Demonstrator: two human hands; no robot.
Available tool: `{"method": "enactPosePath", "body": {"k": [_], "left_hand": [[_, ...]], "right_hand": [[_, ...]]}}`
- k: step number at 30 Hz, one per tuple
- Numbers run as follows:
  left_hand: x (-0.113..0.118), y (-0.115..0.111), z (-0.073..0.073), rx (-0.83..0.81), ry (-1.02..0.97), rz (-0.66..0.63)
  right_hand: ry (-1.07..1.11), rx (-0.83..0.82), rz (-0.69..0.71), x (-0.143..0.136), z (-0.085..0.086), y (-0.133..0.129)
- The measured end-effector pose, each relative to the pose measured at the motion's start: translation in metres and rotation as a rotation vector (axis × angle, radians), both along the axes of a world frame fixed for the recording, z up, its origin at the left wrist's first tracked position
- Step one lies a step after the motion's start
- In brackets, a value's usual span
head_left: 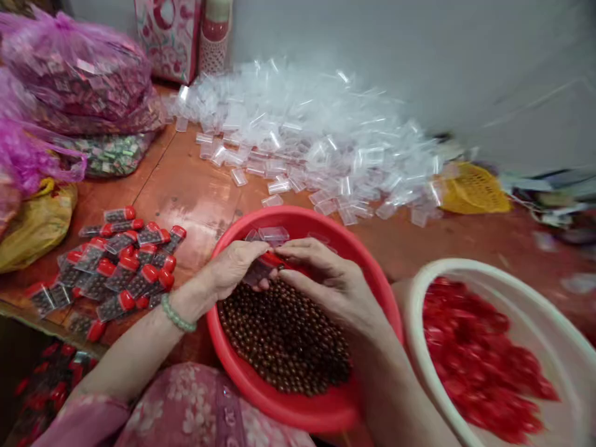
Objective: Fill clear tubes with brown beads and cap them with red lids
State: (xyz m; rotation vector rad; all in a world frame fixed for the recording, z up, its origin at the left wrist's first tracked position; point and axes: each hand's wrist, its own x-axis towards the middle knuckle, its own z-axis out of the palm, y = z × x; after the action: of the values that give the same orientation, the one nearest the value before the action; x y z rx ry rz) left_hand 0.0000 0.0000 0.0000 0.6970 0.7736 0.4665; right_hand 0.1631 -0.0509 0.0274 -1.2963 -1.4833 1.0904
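Red basin (372,261), one, taken as the centre of the dial, standing on an orange-brown desk (195,180). Brown beads (279,341), a deep bed, lay inside it, mostly towards six o'clock. Hands, two, met above its eleven o'clock side: the left hand (235,264), green bracelet (176,315) at the wrist, was curled closed round a small clear container (256,273) with dark contents; the right hand (333,282) was half curled, thumb and fingertips at the container's red end, though I could not tell whether they gripped it. Loose clear containers (274,234), a few, lay in the basin at twelve. Filled containers (109,270), red-capped, lay piled at nine o'clock. Clear tubes (302,143), a large heap, lay at twelve against the wall (419,56). Yellow basket (475,189), one, at two. White basin (549,304), holding red caps (465,354), at three. Pink bags (79,74), stuffed, between ten and eleven.
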Motion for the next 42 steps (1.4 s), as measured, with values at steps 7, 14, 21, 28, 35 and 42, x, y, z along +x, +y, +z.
{"method": "enactPosePath", "body": {"k": [7, 14, 21, 28, 35, 42], "left_hand": [[-0.004, 0.0, 0.005, 0.008, -0.03, -0.007], [0.0, 0.001, -0.006, -0.045, -0.064, 0.022], [-0.002, 0.003, 0.003, -0.139, -0.27, -0.036], [0.001, 0.003, -0.001, -0.158, -0.294, 0.018], [0.002, -0.001, -0.003, -0.169, -0.272, 0.01], [-0.002, -0.001, -0.008, -0.157, -0.268, -0.008]], "right_hand": [[0.304, -0.054, -0.268, 0.001, -0.01, 0.002], [-0.345, 0.254, -0.022, -0.011, -0.009, 0.009], [-0.772, 0.43, 0.096, -0.021, -0.021, 0.005], [-0.974, 0.55, 0.089, -0.024, -0.02, 0.009], [-1.007, 0.751, 0.065, -0.023, -0.022, 0.01], [-0.77, 0.435, 0.147, -0.02, -0.025, 0.009]]}}
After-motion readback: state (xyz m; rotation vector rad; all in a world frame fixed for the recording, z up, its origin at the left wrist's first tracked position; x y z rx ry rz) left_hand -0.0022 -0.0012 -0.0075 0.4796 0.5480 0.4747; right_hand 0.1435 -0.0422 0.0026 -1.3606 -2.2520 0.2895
